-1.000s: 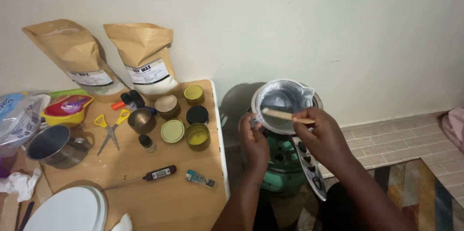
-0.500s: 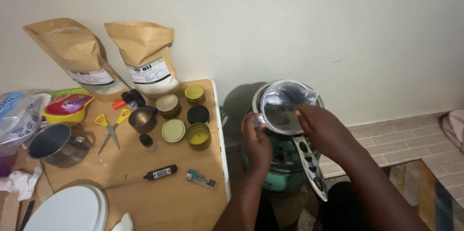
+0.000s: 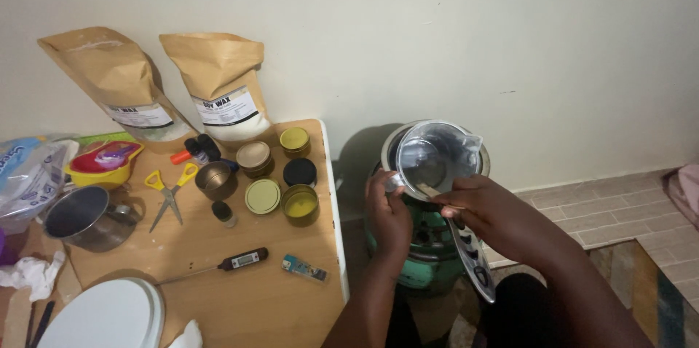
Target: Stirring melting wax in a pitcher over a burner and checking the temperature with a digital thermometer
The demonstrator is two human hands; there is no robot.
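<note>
A shiny metal pouring pitcher (image 3: 437, 155) with a spout sits inside a larger pot (image 3: 480, 159) on a green gas burner (image 3: 429, 246). My left hand (image 3: 386, 213) grips the pitcher's handle at its left side. My right hand (image 3: 488, 213) holds a flat wooden stick (image 3: 428, 191), whose tip dips into the pitcher at its near rim. Most of the stick is hidden in my fingers.
A wooden table (image 3: 240, 290) on the left carries two brown paper pouches (image 3: 218, 86), several round tins (image 3: 298, 202), yellow-handled scissors (image 3: 166, 191), a probe thermometer (image 3: 233, 261), a steel mug (image 3: 80, 217), a white lid (image 3: 102, 315). The pot's long handle (image 3: 473, 261) points toward me.
My right hand has drawn back toward me and lowered. The stick, which lay across the pitcher's rim, now pokes into it from the near side. The left hand stays on the handle.
</note>
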